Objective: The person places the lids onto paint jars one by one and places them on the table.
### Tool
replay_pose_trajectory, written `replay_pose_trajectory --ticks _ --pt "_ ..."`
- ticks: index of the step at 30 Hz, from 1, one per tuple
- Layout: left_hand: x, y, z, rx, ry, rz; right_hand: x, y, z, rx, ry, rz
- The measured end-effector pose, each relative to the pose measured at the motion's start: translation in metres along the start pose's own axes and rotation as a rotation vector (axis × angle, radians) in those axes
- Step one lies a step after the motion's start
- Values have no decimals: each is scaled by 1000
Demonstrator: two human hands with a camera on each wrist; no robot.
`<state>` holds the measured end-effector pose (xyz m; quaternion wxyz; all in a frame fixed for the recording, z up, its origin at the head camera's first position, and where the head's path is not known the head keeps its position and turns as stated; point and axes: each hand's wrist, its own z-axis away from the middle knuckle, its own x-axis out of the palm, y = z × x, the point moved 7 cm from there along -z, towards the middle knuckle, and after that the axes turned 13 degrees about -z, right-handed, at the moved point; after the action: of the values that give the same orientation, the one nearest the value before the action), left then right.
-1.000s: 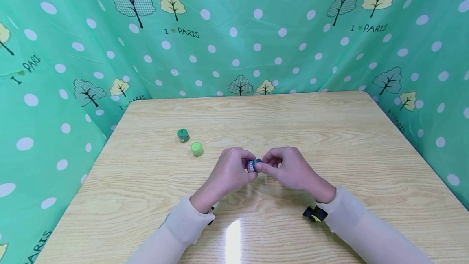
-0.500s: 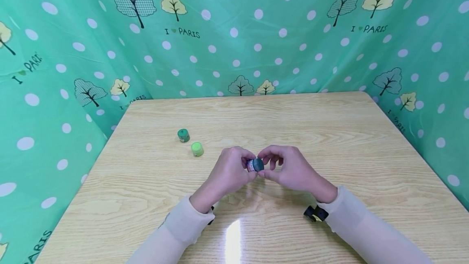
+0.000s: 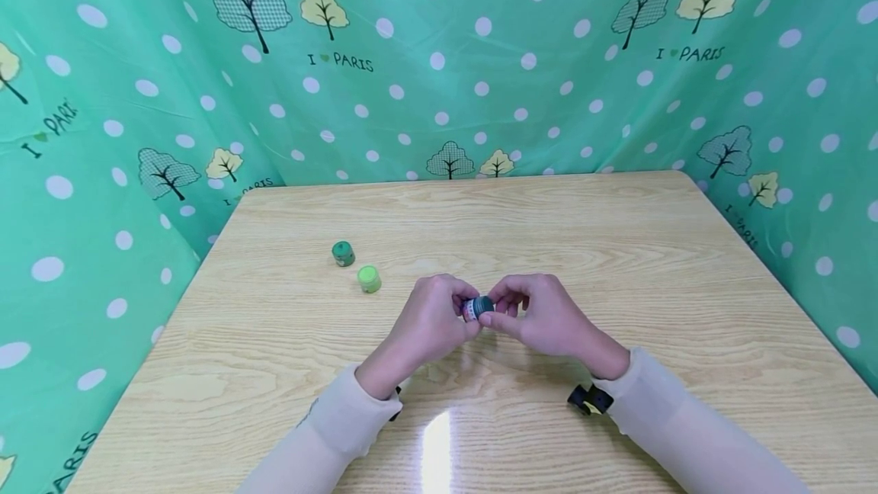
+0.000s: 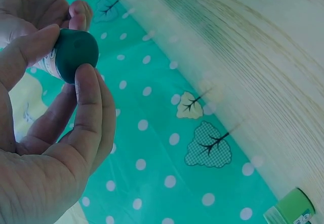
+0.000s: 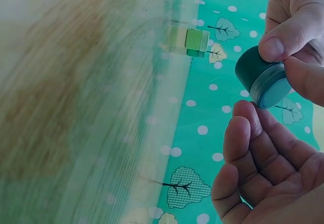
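Note:
My left hand [image 3: 435,319] grips a small dark teal paint jar [image 4: 76,56] between thumb and fingertips, tilted on its side above the table. The jar's pale label is partly covered by the fingers. My right hand [image 3: 542,312] is at the other end of the jar, thumb and forefinger at the rim of the lid [image 5: 275,91]. Its other fingers are curled loosely below in the right wrist view. Whether the lid is loose cannot be told.
A light green jar [image 3: 369,278] and a dark green jar [image 3: 344,253] stand on the wooden table [image 3: 583,227], to the left of my hands. A green dotted curtain [image 3: 411,44] hangs behind and on both sides.
Half a second ago my right fingers were spread off the lid; now thumb and forefinger have closed in on it again. My left hand and the jar stay in place.

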<state>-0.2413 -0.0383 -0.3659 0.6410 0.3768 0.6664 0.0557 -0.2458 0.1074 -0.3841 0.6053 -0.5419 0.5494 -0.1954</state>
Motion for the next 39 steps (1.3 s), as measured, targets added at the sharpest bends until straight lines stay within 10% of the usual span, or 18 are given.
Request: replay_pose_trajectory --ticks 39 --pt "4 1 2 1 10 0 3 8 1 108 8 13"
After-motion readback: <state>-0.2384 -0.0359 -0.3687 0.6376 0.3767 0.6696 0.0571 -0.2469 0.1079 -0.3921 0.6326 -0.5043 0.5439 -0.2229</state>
